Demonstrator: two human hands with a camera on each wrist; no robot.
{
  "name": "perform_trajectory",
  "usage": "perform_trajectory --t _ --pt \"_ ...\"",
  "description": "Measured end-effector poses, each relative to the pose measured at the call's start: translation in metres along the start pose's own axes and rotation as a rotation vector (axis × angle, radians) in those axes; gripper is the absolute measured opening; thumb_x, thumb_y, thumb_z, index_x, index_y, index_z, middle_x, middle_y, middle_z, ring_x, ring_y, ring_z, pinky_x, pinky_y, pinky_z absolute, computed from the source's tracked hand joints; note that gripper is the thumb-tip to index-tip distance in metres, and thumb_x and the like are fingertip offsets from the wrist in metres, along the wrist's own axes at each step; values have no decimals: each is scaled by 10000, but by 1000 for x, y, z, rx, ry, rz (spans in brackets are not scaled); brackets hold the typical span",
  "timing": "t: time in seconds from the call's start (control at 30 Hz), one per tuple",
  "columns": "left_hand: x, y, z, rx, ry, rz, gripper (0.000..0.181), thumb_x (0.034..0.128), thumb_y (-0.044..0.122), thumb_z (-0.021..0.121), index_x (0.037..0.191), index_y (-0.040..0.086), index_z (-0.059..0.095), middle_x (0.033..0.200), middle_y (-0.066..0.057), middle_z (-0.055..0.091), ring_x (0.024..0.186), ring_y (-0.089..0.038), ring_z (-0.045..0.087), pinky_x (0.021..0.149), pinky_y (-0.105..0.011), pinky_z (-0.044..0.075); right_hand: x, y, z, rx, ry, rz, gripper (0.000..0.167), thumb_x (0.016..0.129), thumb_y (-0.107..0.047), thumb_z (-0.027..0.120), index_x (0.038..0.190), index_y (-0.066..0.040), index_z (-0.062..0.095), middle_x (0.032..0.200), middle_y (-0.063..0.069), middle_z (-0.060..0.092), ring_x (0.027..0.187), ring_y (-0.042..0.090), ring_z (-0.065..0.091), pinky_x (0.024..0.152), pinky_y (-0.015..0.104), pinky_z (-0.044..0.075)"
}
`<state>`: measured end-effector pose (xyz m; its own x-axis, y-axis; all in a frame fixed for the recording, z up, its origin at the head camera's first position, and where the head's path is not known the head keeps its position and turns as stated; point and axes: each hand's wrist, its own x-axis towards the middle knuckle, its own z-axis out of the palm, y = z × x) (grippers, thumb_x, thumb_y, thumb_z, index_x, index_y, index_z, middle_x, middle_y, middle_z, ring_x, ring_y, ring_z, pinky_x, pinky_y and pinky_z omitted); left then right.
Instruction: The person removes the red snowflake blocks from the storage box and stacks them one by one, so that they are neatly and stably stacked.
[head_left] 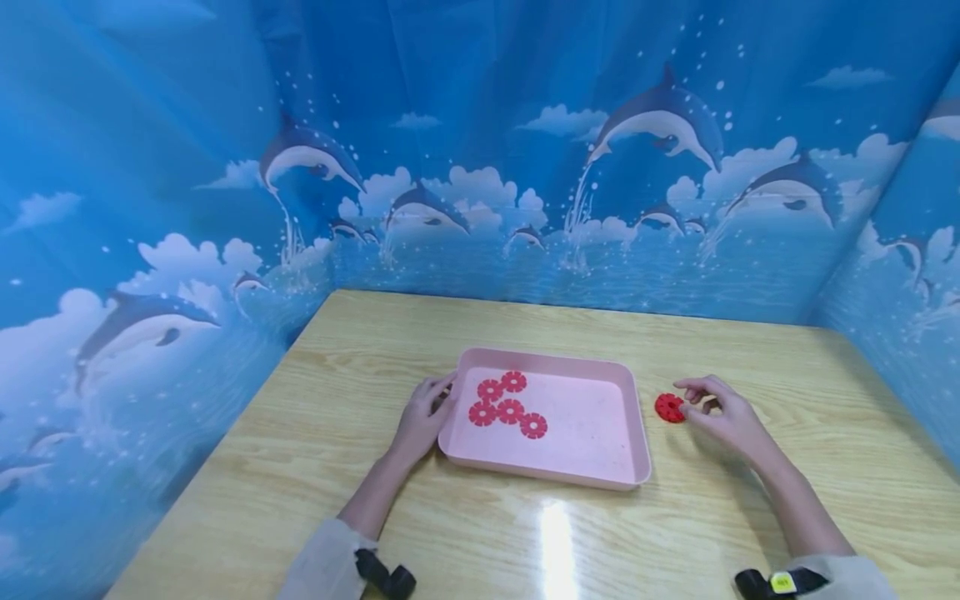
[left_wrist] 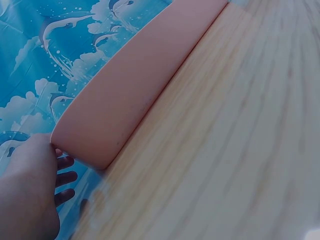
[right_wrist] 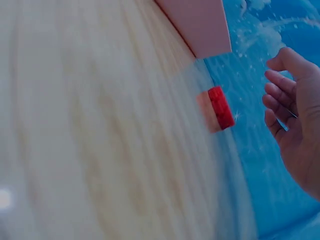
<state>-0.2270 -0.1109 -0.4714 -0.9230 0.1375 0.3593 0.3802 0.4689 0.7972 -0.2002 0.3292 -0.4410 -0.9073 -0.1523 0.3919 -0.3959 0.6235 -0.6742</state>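
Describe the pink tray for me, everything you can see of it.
The pink tray is shallow and rectangular, with rounded corners, low walls and a smooth, plastic-looking surface; a few small dark specks mark its floor. It sits flat, open side up, on the wooden table, turned slightly. Five red notched discs lie in its left half, and the right half holds none. The left hand touches its left side.

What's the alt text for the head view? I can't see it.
The right hand is beside a red stack on a table; the left hand touches the left side of a pink tray holding five red discs.
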Motion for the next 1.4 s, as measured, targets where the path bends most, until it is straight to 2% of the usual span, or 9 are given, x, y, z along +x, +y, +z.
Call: perform_trajectory --t 0.33,0.47,0.63,0.97,1.17,1.4 --pt "0 -1 0 8 -7 -2 386 922 150 558 1293 48 519 1104 -89 531 927 -226 539 830 -380 460 15 -46 24 -8 -96 -92 287 775 50 675 1056 28 619 834 66 542 695 124 492 563 206 444" --pt "0 0 0 15 -7 -2 388 921 151 562 1293 48 520 1102 -89 533 927 -228 540 831 -379 459 22 -65 39 -2 -143 -95 250 789 -7 681 1033 14 631 838 40 537 717 162 492 564 225 442" --pt "1 0 0 15 -1 7 384 917 134 565 1288 42 524 1111 -93 535 928 -233 546 832 -380 462 30 -85 62 -6 -186 -95 230 778 -54 701 998 -20 643 838 71 543 749 174 492 598 261 449" --pt "1 0 0 19 6 6 380 919 132 562 1286 38 525 1106 -102 536 911 -232 548 816 -381 471 48 -106 104 4 -278 -66 306 782 -183 720 1025 -18 634 895 102 572 808 174 512 681 315 459" --pt "1 -1 1 20 4 12 381 921 140 561 1287 39 523 1108 -97 537 920 -229 550 824 -373 470 54 -110 129 28 -326 -32 277 766 -125 714 1013 -29 635 921 55 534 839 175 514 722 306 470" --pt "1 -2 1 16 24 62 363 904 104 577 1253 8 547 1055 -118 551 890 -246 564 822 -403 462 57 -112 154 -61 -345 10 338 734 -172 770 1007 -28 634 868 4 514 806 143 488 708 284 461"
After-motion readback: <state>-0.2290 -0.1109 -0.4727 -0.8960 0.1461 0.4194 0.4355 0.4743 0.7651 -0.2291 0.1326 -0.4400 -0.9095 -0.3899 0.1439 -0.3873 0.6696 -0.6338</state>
